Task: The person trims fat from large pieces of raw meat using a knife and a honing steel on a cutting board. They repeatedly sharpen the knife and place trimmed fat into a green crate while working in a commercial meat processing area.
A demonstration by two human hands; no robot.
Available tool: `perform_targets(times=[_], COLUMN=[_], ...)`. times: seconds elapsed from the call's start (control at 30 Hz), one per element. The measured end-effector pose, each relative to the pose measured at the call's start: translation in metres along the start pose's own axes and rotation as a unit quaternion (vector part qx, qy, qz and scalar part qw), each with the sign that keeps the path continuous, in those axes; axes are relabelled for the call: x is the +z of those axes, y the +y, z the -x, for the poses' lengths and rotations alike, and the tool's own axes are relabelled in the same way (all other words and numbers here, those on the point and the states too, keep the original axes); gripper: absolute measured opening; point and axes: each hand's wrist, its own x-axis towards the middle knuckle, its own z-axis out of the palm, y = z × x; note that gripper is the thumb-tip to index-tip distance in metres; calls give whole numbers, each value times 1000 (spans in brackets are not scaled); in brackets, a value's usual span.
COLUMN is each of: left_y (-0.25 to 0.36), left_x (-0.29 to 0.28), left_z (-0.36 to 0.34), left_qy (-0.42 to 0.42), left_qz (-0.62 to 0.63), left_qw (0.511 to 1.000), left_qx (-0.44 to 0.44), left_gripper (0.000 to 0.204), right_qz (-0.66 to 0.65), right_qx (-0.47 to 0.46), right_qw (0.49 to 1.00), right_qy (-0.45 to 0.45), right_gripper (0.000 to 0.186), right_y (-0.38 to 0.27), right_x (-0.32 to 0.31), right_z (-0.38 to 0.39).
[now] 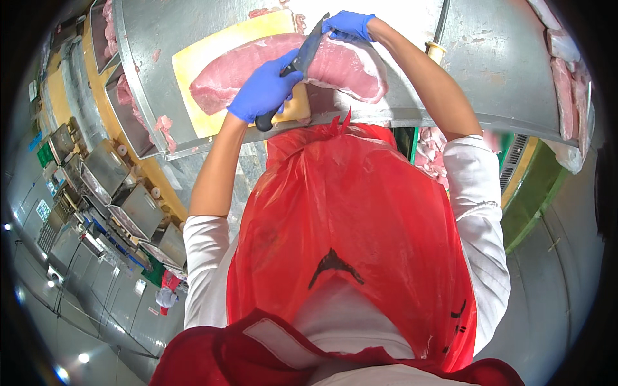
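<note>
While palm-down over the meat (344,64), left hand (265,90) around knife (311,48).

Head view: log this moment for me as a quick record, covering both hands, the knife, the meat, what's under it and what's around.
Left hand: left hand, blue-gloved, gripping the knife handle
Right hand: right hand, blue-gloved, at the meat's far edge beside the blade tip; grip unclear
Knife: black-handled knife, blade angled across the meat, tip away from the person
Meat: large raw meat slab, pink, white fat along its right end
Under meat: yellow cutting board on a metal table; right end overhangs the board
Nearby: meat trimmings below the table edge
</note>
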Motion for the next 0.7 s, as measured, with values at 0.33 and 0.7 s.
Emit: perform_targets(times=[0.33, 0.7], left_y=[7, 13], left_x=[22, 47], left_z=[16, 23], left_qy=[15, -2], left_qz=[0, -74], left_qw=[1000, 997], left_qx=[8, 0], left_gripper=[58, 60], right_qz=[315, 459], right_qx=[-194, -280], right_qw=[924, 824], right_qy=[96, 180], right_gripper=[46, 20], right_y=[33, 91], right_x=[-10, -35], right_z=[-50, -17])
